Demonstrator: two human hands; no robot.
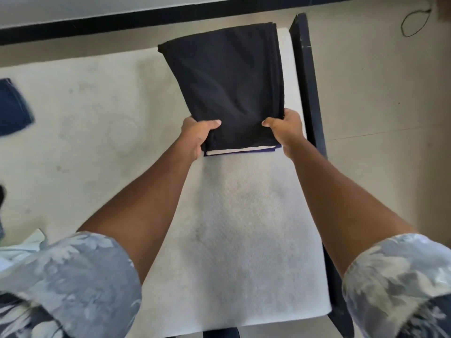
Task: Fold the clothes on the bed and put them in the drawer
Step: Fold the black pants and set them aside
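As left hand (195, 139), right hand (286, 132) grip garment (227, 81), rail (308, 81) stands near.

Short sleeves (73, 276) in grey-blue cloth, pale leaf-like print, bare forearms

1. I see a white mattress (244, 240) edged on its right by a black frame rail (306, 69).
2. The pale tiled floor (378, 106) beyond carries 1 cord loop (415, 23).
3. A black skirting band (122, 23) lines the far wall (73, 8).

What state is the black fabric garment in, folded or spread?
Folded: the black fabric garment shows stacked layers along its near edge.
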